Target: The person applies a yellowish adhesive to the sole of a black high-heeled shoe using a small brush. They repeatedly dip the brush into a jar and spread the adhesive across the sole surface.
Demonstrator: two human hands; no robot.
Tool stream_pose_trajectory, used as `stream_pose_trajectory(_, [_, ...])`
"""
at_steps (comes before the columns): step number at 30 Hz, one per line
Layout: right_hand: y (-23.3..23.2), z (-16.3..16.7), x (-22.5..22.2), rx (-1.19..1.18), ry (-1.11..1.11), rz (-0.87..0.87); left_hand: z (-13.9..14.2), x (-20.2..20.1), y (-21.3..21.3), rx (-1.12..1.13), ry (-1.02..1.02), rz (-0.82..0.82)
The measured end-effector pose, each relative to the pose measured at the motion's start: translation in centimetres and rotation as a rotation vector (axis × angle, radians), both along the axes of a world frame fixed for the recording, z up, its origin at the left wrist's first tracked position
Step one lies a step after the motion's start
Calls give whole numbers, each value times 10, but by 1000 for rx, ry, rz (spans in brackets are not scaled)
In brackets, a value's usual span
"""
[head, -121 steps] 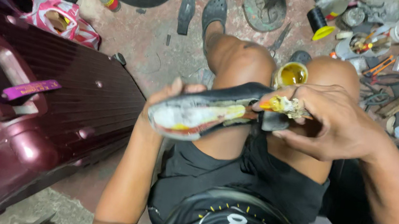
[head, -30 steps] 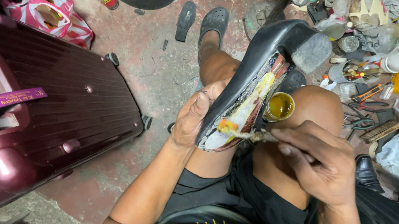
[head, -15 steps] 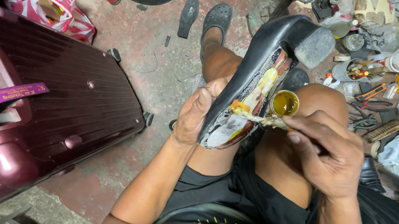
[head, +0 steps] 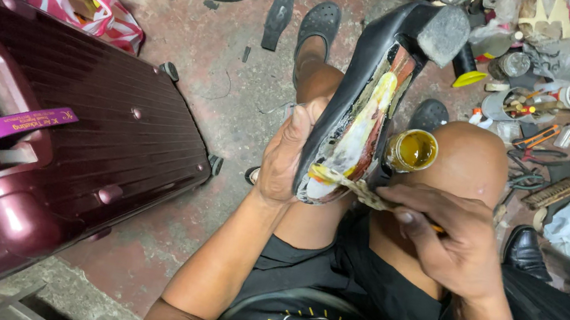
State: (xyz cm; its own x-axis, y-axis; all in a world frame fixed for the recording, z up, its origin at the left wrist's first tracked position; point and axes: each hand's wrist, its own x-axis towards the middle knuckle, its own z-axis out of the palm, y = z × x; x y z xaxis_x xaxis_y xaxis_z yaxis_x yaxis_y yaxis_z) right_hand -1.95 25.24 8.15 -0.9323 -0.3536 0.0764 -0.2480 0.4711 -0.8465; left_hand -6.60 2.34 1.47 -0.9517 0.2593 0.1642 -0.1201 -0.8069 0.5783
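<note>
Head view shows us seated beside a maroon suitcase (head: 64,144) lying on the reddish floor (head: 234,101), the largest thing near us. Next in size, a black heeled shoe (head: 355,81) stands tilted, sole toward us, above our left thigh. Our left hand (head: 285,156) grips its toe end, fingers wrapped around the edge. Our right hand (head: 456,240) pinches a small glue brush (head: 359,189) in pressed-together fingers, its tip touching the smeared sole. A small open jar of yellow glue (head: 411,149) rests on our right knee, just beside the shoe.
</note>
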Motion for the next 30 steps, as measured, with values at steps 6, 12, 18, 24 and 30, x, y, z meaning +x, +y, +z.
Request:
stream_pose_trajectory(6, [-12, 0, -4, 4, 100, -30, 3, 4, -2, -43, -8, 9])
stream_pose_trajectory(12, [-17, 6, -7, 34, 174, -137, 7, 3, 0, 14, -122, -20])
stream_pose_trajectory(18, [-16, 10, -2, 0, 183, -211, 3, 6, -2, 56, -39, -19])
stream_pose_trajectory(24, [-20, 10, -3, 5, 200, -91, 2, 7, -1, 76, -83, -25])
stream_pose_trajectory(30, [-23, 8, -4, 77, 211, -285, -4, 8, -2, 93, -57, -32])
